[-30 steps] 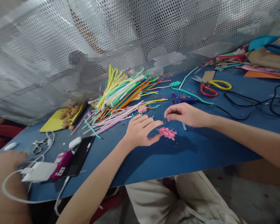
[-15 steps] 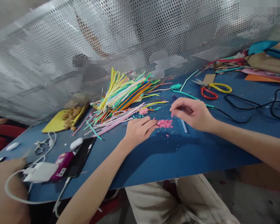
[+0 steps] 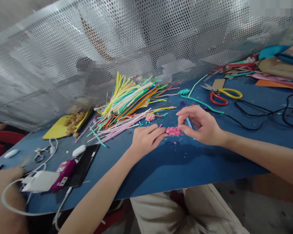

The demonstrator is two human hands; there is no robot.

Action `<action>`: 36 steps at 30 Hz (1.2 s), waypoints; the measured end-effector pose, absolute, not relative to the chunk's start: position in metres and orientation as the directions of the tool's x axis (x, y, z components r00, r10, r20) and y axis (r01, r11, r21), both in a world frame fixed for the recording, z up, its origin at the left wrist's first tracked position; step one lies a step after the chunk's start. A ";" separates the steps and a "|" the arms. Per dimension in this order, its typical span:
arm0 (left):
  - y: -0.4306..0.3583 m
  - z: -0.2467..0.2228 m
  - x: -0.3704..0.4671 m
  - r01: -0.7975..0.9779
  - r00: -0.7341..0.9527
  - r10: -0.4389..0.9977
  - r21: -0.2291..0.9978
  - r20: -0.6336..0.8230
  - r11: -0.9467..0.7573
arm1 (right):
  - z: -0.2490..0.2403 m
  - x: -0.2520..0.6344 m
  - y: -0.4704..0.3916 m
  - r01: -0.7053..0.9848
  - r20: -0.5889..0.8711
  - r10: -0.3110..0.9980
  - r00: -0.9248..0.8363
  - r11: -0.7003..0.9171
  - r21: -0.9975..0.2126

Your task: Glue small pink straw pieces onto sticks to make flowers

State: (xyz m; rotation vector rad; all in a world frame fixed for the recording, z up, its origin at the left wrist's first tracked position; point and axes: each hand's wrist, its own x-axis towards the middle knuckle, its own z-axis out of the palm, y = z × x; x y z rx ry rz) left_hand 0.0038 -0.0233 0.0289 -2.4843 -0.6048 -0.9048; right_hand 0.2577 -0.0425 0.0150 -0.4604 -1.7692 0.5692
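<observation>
My left hand (image 3: 147, 138) pinches the left end of a pink cluster of short pieces (image 3: 174, 131) above the blue table. At the cluster's right end, my right hand (image 3: 201, 126) has its thumb and forefinger curled close on the pink pieces; what lies between the fingertips is too small to make out. A second pink cluster (image 3: 150, 117) lies just behind my left hand. Beyond it is a heap of coloured strips (image 3: 134, 97). A teal cluster (image 3: 184, 92) lies behind my right hand.
Scissors (image 3: 221, 93) and a black cable (image 3: 256, 112) lie at the right. At the left are a yellow tray (image 3: 57, 128) with round brown things, a phone (image 3: 88, 162), a white charger (image 3: 40, 181) and another person's hand (image 3: 8, 175). A perforated metal panel (image 3: 136, 42) stands behind.
My right hand has come down and left until its fingertips meet the right end of the pink cluster. My left hand has barely moved and still holds the cluster.
</observation>
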 end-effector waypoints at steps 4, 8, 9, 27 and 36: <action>-0.025 0.030 0.003 0.534 0.686 0.256 -0.232 0.682 -0.813 | 0.015 0.260 -0.042 0.106 0.822 0.486 -0.298 0.872 -0.477; -0.025 0.030 0.004 0.534 0.681 0.262 -0.219 0.683 -0.817 | 0.018 0.261 -0.042 0.146 0.857 0.417 -0.303 0.909 -0.390; -0.025 0.030 0.004 0.535 0.679 0.263 -0.216 0.685 -0.817 | 0.018 0.260 -0.042 0.146 0.865 0.408 -0.294 0.913 -0.381; -0.022 0.030 0.000 0.543 0.677 0.260 -0.228 0.688 -0.809 | 0.024 0.264 -0.044 0.284 0.851 0.344 -0.396 0.928 -0.242; -0.023 0.027 -0.002 0.577 0.673 0.330 -0.191 0.662 -0.794 | 0.026 0.269 -0.041 0.394 0.895 0.303 -0.326 0.904 -0.163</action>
